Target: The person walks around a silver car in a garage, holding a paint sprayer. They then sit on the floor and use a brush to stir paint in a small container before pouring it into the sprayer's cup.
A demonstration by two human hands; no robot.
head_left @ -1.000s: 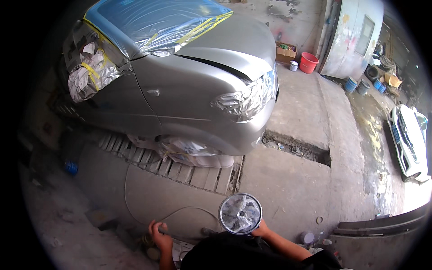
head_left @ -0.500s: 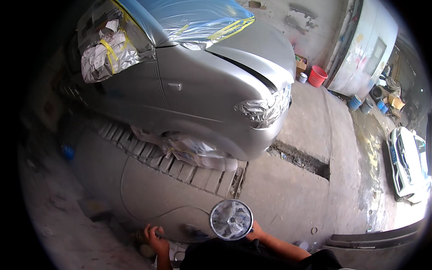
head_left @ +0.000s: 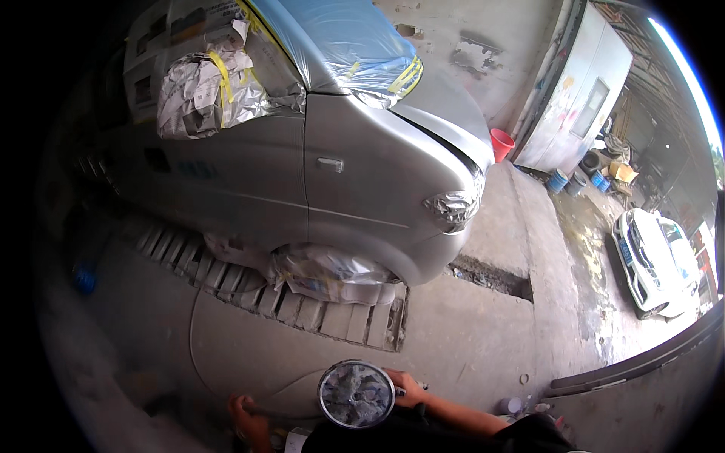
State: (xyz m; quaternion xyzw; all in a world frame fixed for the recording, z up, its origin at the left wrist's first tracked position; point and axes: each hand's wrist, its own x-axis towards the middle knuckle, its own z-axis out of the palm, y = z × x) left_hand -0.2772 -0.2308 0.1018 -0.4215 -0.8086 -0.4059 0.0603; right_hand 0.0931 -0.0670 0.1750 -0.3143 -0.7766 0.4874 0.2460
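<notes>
My right hand (head_left: 405,386) is closed around the spray gun, its body mostly hidden under the round cup (head_left: 356,394). From above, the cup shows a shiny rim and a grey, blotchy top. My left hand (head_left: 245,414) sits lower left, apart from the cup, with its fingers curled round a dark air hose (head_left: 291,415) that runs toward the gun. Beyond both hands stands a silver-grey car (head_left: 355,166), with foil and plastic over its front wheel (head_left: 332,272), headlight (head_left: 451,210) and side mirror (head_left: 208,87).
Blue plastic film (head_left: 347,38) covers the windscreen. Beside the wheel a floor grate (head_left: 325,313) runs along the car, and an open trench (head_left: 495,279) lies ahead of it. A thin hose (head_left: 191,332) loops over the floor. Farther right are a red bucket (head_left: 501,143), paint cans (head_left: 557,180) and a white car (head_left: 653,257).
The view has turned, so the car's nose sits lower and the white car farther left. In the picture, the gun with my right hand has shifted left; my left hand has dropped slightly.
</notes>
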